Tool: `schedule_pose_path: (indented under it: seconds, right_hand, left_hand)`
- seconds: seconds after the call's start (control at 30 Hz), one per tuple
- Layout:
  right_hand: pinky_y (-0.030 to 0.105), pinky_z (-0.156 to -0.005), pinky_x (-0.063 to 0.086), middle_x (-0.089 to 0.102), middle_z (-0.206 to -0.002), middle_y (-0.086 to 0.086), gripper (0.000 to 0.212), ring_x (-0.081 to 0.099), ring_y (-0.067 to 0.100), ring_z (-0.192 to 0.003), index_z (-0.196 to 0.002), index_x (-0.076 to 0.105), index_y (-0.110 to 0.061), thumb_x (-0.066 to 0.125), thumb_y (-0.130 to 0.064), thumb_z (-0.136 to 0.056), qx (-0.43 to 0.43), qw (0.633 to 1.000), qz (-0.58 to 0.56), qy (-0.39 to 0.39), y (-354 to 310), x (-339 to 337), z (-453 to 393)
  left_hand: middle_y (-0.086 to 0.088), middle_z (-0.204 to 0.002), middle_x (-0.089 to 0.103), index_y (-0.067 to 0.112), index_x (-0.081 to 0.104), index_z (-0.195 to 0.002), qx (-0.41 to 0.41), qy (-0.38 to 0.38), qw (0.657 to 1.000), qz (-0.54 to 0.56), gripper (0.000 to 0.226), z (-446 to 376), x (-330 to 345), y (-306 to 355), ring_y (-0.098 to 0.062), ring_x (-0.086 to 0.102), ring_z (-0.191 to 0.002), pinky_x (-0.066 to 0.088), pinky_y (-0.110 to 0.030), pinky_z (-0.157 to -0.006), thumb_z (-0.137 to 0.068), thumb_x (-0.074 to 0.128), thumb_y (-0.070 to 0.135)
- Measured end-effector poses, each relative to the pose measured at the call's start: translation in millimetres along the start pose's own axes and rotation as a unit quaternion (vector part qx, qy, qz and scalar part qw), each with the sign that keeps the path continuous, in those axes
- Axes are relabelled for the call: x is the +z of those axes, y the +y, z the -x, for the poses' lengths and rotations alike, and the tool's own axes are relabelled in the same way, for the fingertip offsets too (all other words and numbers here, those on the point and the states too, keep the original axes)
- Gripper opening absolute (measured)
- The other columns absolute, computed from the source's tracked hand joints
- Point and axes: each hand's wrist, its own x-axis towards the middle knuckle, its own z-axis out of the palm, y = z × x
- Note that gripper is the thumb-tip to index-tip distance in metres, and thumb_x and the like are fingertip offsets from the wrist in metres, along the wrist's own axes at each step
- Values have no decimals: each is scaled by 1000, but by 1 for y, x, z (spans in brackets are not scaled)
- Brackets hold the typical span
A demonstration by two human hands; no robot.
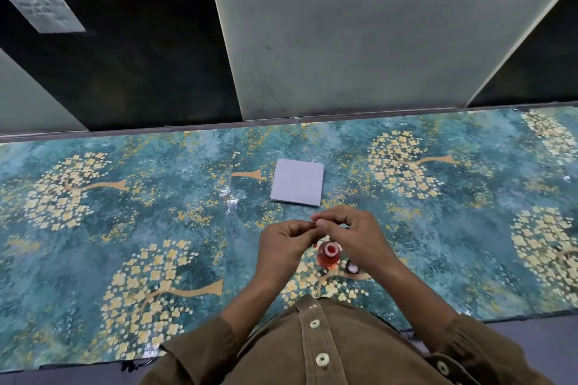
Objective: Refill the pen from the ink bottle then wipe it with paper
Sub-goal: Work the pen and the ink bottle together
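Above the open ink bottle (328, 255), both hands meet, fingers curled and pinched together on something small; the pen itself cannot be made out. Left hand (283, 248) sits at 9 o'clock of the bottle, right hand (353, 236) at 1 o'clock. Its cap (352, 266) lies at 4 o'clock on the bench (125, 244). Paper (297, 181) lies at 12 o'clock, apart from the fingers.

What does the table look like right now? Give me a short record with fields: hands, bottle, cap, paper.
hands: left hand and right hand meet fingertip to fingertip above the bottle, pinching something small, mostly hidden
ink bottle: upright, open, red ink
cap: on the table, right of the bottle
paper: flat pad beyond the hands, untouched
surface: floral table cover
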Motion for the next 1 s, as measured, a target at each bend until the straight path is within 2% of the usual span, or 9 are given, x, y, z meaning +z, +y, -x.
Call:
schedule_pose_path:
  seconds: [0.07,0.17,0.33,0.4,0.57,0.67,0.77,0.83,1.0]
  right_hand:
    - [20,-84,51,73,-94,-7,14,67,2,-92,-95,80,-21,70,-14,-90,-5,1000,23,-11,4,-6,0]
    - [26,-86,53,72,-94,-6,14,67,3,-92,-95,81,-22,70,-14,-89,-5,999,47,-13,13,-15,0]
    - [31,-87,54,71,-93,-8,18,67,4,-93,-93,79,-30,70,-16,-89,2,999,48,-22,27,-23,1]
    - [28,-86,54,71,-94,-8,19,66,3,-92,-93,79,-31,70,-15,-89,9,998,53,-25,33,-24,2]
    - [19,-78,50,71,-93,-11,15,64,-1,-87,-96,79,-28,71,-18,-88,10,992,122,-30,46,-23,5]
    - [18,-76,50,70,-93,-9,15,65,1,-84,-99,79,-25,72,-19,-87,-2,990,133,-38,49,-23,7]
    - [18,-75,50,70,-91,-7,15,64,3,-84,-100,79,-23,72,-18,-88,-27,987,157,-30,52,-22,6]
    - [15,-74,48,70,-90,-5,15,64,4,-83,-100,79,-22,72,-17,-88,-45,984,171,-30,53,-22,6]
    - [5,-70,41,69,-87,-6,12,57,-6,-75,-97,79,-18,72,-14,-88,-81,978,190,-38,53,-23,5]
  left_hand:
    - [3,-72,78,16,82,-82,15,-11,999,-40,3,-4,8,-2,-6,73,-70,54,-18,-64,-80,80,17]
    - [2,-70,77,15,81,-79,13,-21,997,-68,2,-9,17,-9,-4,70,-65,51,-18,-62,-80,80,16]
    - [-1,-71,76,14,79,-76,22,-33,992,-123,4,-13,24,-20,-18,73,-72,58,-33,-65,-79,79,17]
    - [0,-71,77,15,80,-77,27,-42,989,-140,3,-14,27,-23,-16,74,-73,59,-34,-68,-79,78,17]
    - [9,-72,74,27,77,-73,53,-58,975,-208,8,-18,29,-36,-2,70,-68,57,-25,-64,-78,80,21]
    - [12,-70,69,22,75,-73,71,-57,968,-233,9,-19,30,-39,1,67,-65,47,-10,-54,-80,79,17]
    - [12,-71,69,17,76,-76,85,-61,965,-241,6,-19,30,-38,2,66,-65,44,-7,-53,-81,78,15]
    - [9,-74,71,19,77,-78,84,-63,964,-246,3,-20,29,-41,-1,67,-66,47,-10,-54,-81,78,18]
    - [9,-77,74,27,78,-82,59,-72,971,-220,2,-22,27,-44,-3,70,-67,60,-30,-63,-81,78,24]
